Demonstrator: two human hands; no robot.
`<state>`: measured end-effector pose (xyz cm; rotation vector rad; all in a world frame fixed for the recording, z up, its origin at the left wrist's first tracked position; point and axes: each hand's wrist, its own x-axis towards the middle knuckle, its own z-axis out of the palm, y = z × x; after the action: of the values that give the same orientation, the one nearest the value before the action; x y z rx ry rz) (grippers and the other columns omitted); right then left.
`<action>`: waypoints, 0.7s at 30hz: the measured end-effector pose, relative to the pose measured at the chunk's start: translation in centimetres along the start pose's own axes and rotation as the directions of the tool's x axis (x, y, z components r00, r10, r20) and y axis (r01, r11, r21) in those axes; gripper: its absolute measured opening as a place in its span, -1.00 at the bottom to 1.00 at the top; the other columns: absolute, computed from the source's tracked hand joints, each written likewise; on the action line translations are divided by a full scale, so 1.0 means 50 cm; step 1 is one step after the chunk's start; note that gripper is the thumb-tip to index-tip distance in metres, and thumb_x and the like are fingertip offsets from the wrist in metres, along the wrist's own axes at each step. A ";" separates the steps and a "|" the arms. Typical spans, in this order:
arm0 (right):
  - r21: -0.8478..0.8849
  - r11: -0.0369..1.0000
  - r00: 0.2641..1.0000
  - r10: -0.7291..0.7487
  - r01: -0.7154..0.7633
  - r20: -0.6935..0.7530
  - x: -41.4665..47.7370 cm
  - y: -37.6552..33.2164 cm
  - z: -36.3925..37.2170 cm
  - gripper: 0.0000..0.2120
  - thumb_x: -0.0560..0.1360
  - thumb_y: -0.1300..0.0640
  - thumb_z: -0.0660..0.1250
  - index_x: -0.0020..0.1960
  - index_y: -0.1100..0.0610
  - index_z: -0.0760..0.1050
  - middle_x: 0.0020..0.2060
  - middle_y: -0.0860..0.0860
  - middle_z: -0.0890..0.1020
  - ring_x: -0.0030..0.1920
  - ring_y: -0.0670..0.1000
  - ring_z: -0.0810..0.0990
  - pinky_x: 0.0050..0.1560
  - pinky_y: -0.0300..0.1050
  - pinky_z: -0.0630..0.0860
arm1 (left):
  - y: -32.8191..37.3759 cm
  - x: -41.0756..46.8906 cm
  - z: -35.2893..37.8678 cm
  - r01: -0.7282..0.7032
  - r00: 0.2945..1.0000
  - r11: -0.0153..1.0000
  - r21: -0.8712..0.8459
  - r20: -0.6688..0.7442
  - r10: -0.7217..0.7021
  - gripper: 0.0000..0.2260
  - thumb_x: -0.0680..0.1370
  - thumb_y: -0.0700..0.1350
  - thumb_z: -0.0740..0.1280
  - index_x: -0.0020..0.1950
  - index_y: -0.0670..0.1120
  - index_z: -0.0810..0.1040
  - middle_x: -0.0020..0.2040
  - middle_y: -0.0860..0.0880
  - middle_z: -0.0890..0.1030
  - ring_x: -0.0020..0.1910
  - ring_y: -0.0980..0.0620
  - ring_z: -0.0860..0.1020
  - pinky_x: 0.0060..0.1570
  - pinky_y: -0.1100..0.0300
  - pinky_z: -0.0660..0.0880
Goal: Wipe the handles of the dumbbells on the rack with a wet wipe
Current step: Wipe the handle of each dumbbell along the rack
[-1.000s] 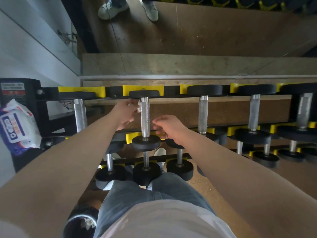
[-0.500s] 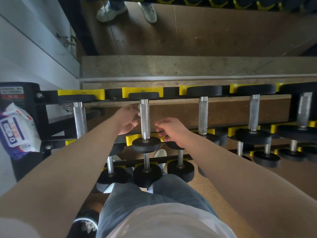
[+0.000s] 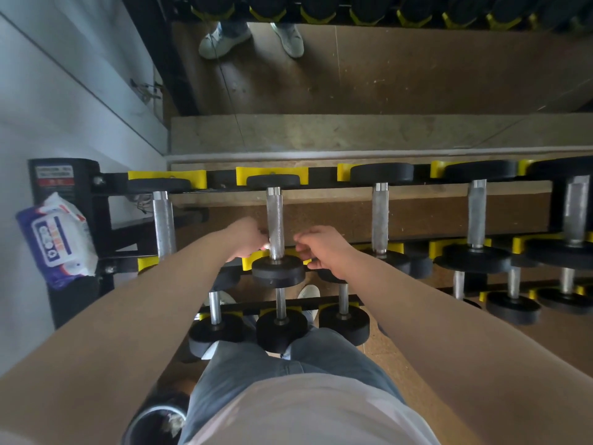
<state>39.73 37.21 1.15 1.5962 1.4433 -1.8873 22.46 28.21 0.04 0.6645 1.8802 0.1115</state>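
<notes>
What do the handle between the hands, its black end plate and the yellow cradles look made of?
Handle: silvery metal, probably steel, with rough knurled glint. End plate: matte black, rubber or coating, unclear which. Yellow cradle: smooth, opaque, likely plastic.

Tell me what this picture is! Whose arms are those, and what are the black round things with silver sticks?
There is just one picture. It comes from a camera worn on a person's head, looking down, so the two arms are that person's own. The black round things are weights, and a silver stick joins two of them. Together they make dumbbells. Many of them sit on a black and yellow rack.

The left hand and the right hand are on either side of one handle, near its closer end. A bit of white wipe peeks out by the left hand's curled fingers. I cannot tell whether the right hand holds anything. The pack of wipes is at the rack's left end.
</notes>
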 end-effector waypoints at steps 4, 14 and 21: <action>-0.019 0.998 0.998 -0.053 0.054 0.033 -0.009 -0.011 0.006 -0.89 0.65 0.13 0.29 0.12 0.05 0.57 0.03 0.06 0.65 0.00 0.02 0.63 0.08 -0.02 0.58 | 0.004 -0.058 0.016 -0.023 0.996 0.998 0.062 -0.090 0.028 -0.77 0.62 -0.16 0.30 -0.04 -0.28 0.69 -0.23 -0.12 0.59 -0.27 -0.08 0.48 -0.29 0.14 0.39; -0.055 0.967 0.958 -0.237 0.249 0.158 -0.070 -0.020 0.008 -0.78 0.62 0.09 0.35 0.25 0.03 0.58 0.04 0.06 0.69 -0.06 0.00 0.65 -0.06 -0.10 0.61 | 0.014 -0.136 0.062 -0.043 0.977 0.890 -0.453 -0.204 -0.056 -0.82 0.61 -0.02 0.40 0.16 -0.03 0.70 0.05 -0.07 0.65 -0.20 0.02 0.49 -0.29 0.20 0.41; 0.016 0.937 0.937 -0.349 0.349 -0.023 -0.117 0.004 0.012 -0.75 0.58 0.14 0.43 0.25 0.09 0.62 -0.03 0.02 0.73 -0.04 -0.02 0.70 0.02 -0.08 0.69 | 0.036 -0.170 0.068 -0.146 0.964 0.824 -0.547 -0.265 -0.004 -0.88 0.60 -0.01 0.45 0.03 -0.05 0.68 -0.19 -0.05 0.69 -0.32 0.09 0.56 -0.40 0.27 0.37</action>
<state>41.56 34.46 6.01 1.4431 1.8229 -2.0806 28.34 24.74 6.40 0.3139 1.9279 0.8087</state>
